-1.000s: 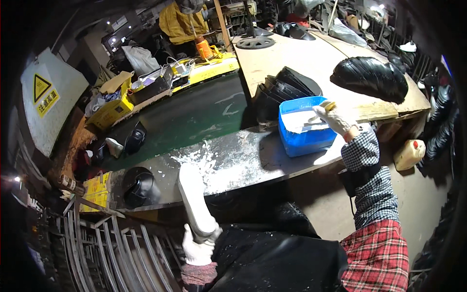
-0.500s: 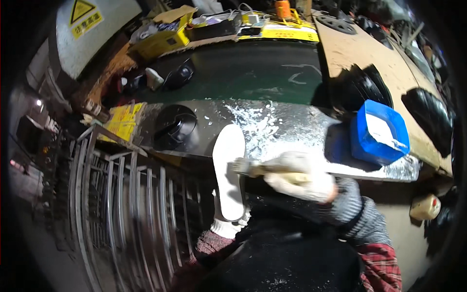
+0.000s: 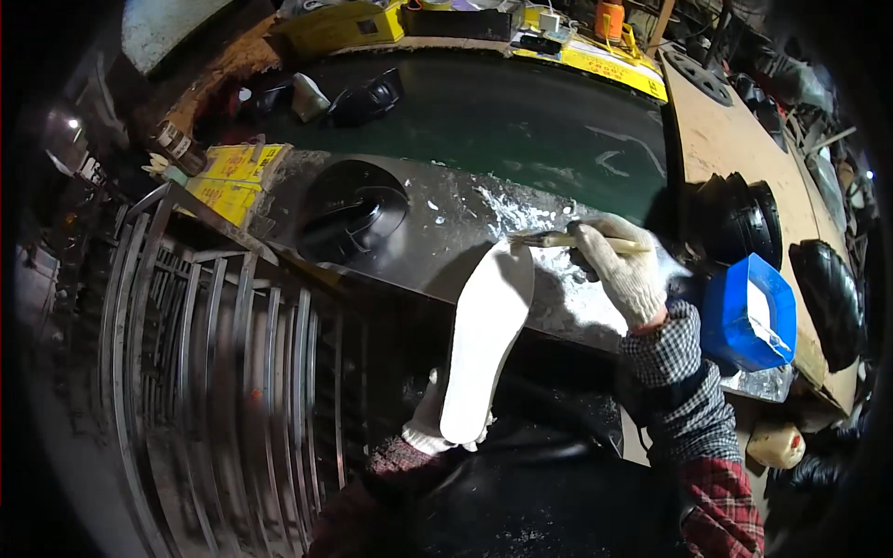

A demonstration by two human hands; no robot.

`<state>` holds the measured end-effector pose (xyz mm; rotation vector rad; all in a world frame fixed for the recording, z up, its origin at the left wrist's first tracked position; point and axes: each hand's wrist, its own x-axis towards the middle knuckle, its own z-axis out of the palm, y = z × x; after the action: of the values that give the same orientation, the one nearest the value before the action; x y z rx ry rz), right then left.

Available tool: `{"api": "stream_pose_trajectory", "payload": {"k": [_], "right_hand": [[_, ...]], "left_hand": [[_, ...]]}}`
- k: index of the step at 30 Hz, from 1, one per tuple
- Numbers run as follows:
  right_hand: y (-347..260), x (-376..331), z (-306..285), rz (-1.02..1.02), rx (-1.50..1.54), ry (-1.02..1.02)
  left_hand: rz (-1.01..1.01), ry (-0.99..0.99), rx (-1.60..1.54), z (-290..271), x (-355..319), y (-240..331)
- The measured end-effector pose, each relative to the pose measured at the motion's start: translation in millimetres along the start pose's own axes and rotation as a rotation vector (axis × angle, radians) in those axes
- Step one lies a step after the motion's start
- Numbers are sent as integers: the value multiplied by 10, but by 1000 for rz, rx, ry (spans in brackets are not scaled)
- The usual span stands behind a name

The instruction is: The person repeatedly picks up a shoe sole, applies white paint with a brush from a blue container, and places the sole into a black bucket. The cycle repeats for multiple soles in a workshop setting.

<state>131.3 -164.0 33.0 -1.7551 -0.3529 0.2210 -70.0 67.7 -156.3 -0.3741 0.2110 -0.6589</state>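
Note:
My left hand (image 3: pixel 426 415), in a white knit glove, holds a long white shoe sole (image 3: pixel 488 339) by its lower end, its fingers curled beneath it. The sole slants up and to the right, broad end away from me. A wooden-handled brush (image 3: pixel 563 240) is gripped in my gloved right hand (image 3: pixel 625 272). Its bristles touch or hover just over the sole's far end. White smears (image 3: pixel 581 298) cover the metal bench top (image 3: pixel 446 219) beneath that hand. To the right, a blue tub (image 3: pixel 730 321) holds white paste or liquid, with a white stick-like piece inside.
A metal-barred rack (image 3: pixel 246 344) stands at the left. Glossy black pieces (image 3: pixel 352 216) lie on the bench, and more are stacked (image 3: pixel 735 219) at the right. Beyond the bench runs a dark green surface (image 3: pixel 502 121). A pale jug (image 3: pixel 777 446) is at lower right.
The brush has gone from the middle of the sole to its far end, my right hand moving away and to the right. The sole now tilts further right, and the view has shifted.

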Motion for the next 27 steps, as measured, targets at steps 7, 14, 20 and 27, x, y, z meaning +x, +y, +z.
{"api": "stream_pose_trajectory", "payload": {"k": [7, 14, 20, 27], "right_hand": [[-239, -348, 18, -914, -481, -513], [-50, -1047, 144, -379, 53, -632], [13, -1266, -195, -23, 241, -413], [661, -619, -309, 45, 274, -120]], "left_hand": [[172, 78, 79, 326, 63, -160], [399, 328, 319, 847, 167, -472], [278, 280, 984, 242, 100, 15], [183, 185, 324, 216, 10, -108]]}}
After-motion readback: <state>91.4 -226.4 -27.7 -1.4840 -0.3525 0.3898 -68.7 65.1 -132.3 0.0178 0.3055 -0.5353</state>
